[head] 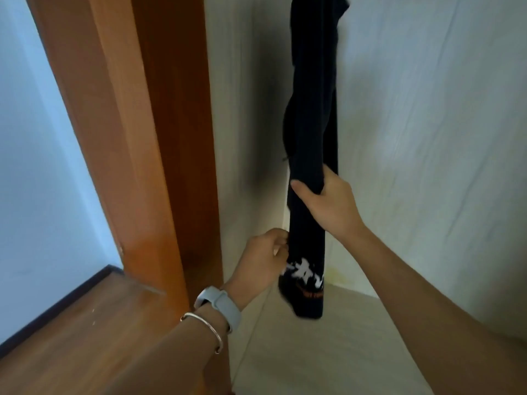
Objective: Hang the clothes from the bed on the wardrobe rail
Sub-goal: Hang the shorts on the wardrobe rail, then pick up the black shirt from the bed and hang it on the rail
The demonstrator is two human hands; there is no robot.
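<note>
The long black printed garment (pixel 310 109), hanging upright, is gripped low by the right hand (pixel 328 201) and pinched nearer its hem by the left hand (pixel 265 255).

Dark garment (pixel 312 109), hanging lengthwise inside a pale wardrobe (pixel 427 109); its top runs out of view above; white and orange print near the lower end. Right hand (pixel 325 201) grips the garment at mid-length, thumb across the front. Left hand (pixel 263 258) pinches its edge just above the print. Left wrist: grey watch (pixel 219 305), thin bangle (pixel 204 327). Brown wooden panel (pixel 137 138) at left; wooden floor (pixel 85 337) below it.
</note>
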